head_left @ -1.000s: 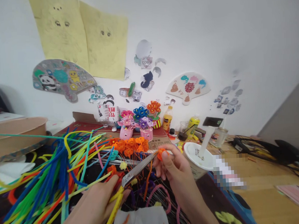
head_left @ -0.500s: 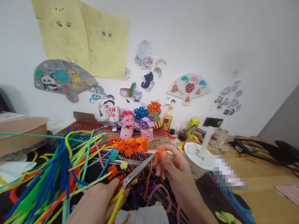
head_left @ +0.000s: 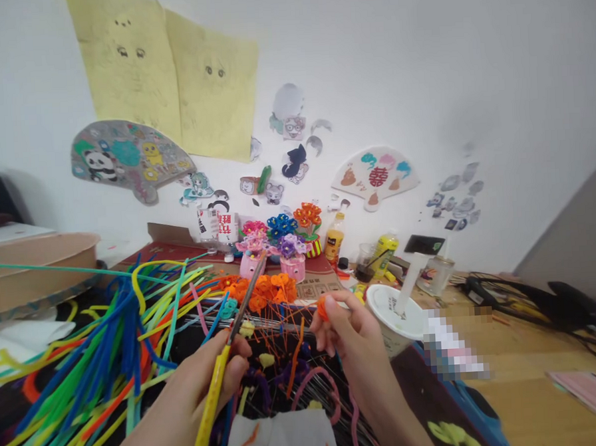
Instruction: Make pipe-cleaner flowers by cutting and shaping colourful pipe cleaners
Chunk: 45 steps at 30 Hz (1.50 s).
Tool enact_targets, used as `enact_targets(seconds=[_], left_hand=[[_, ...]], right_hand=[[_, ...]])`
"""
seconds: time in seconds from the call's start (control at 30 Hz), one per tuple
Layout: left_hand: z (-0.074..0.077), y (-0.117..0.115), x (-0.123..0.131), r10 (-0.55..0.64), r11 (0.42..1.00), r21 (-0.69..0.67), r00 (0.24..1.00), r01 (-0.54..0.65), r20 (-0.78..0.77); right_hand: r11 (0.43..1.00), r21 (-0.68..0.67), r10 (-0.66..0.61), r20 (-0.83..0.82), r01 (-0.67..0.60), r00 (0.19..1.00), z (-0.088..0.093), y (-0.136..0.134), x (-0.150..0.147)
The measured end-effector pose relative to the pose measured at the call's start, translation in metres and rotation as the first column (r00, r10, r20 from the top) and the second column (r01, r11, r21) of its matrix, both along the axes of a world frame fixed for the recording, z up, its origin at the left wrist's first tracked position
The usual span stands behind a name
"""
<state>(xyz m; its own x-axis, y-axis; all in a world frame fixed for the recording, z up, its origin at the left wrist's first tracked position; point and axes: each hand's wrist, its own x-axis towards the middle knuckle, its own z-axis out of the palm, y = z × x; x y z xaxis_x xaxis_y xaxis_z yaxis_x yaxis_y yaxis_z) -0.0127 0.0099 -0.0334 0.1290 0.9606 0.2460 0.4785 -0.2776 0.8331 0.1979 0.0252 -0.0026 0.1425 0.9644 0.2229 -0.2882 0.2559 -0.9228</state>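
My left hand (head_left: 204, 381) is closed around a pair of scissors (head_left: 217, 380) with yellow handles, the blades tilted up and away from me. Pinched between the thumb and fingers of my right hand (head_left: 351, 333) is a small orange pipe-cleaner flower (head_left: 322, 308), partly hidden by the fingers. A gap separates the scissors from this flower. Beyond my hands lies a cluster of orange pipe-cleaner flowers (head_left: 262, 293) on thin stems. A sheet of white paper (head_left: 282, 440) with orange scraps on it lies between my forearms.
Loose coloured pipe cleaners (head_left: 109, 352) spread over the left side. Pink pots (head_left: 293, 268) with pipe-cleaner flowers stand at the back. To the right are a white lidded cup (head_left: 395, 314), a drink bottle (head_left: 334, 238), a glass jar (head_left: 439, 275) and black cables (head_left: 512, 305).
The scissors have swung away from the orange flower, and their blades now point upward instead of toward my right hand. My right hand has barely moved and still pinches the flower.
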Motion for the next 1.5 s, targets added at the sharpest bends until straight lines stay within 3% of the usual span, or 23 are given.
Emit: enact_targets(seconds=[0.07, 0.27, 0.4, 0.53, 0.7, 0.9, 1.17, 1.4, 1.5], left_hand=[[0.005, -0.002, 0.006, -0.017, 0.997, -0.076, 0.993, 0.025, 0.113], [0.028, -0.012, 0.015, 0.135, 0.987, -0.119, 0.963, -0.109, 0.235], [0.026, -0.012, 0.010, 0.211, 0.976, -0.105, 0.940, -0.190, 0.269], [0.020, -0.010, 0.008, 0.169, 0.981, -0.141, 0.937, -0.131, 0.306], [0.021, -0.010, 0.017, 0.122, 0.978, -0.197, 0.944, -0.063, 0.305], [0.019, -0.012, 0.021, 0.040, 0.990, -0.141, 0.974, -0.008, 0.224], [0.024, -0.015, 0.019, -0.063, 0.940, -0.305, 0.955, 0.155, 0.290], [0.030, -0.018, 0.018, -0.049, 0.905, -0.384, 0.943, 0.181, 0.330], [0.032, -0.020, 0.017, -0.021, 0.892, -0.418, 0.941, 0.170, 0.337]], right_hand=[[1.000, -0.013, -0.011, -0.002, 0.011, 1.000, 0.000, 0.000, -0.001], [0.994, -0.059, 0.090, 0.007, -0.090, 0.996, -0.002, 0.001, -0.006], [0.976, -0.080, 0.203, 0.022, -0.201, 0.979, -0.005, 0.001, -0.008], [0.957, -0.129, 0.265, 0.012, -0.261, 0.964, -0.009, 0.001, -0.009], [0.956, -0.153, 0.254, -0.006, -0.252, 0.967, -0.009, 0.001, -0.010], [0.954, -0.159, 0.256, 0.002, -0.253, 0.967, -0.009, 0.000, -0.009], [0.970, -0.112, 0.226, 0.081, -0.217, 0.971, -0.010, 0.002, -0.008], [0.991, 0.011, 0.124, 0.285, -0.132, 0.951, -0.006, -0.003, -0.008], [0.984, 0.014, 0.162, 0.308, -0.175, 0.937, -0.007, -0.003, -0.009]])
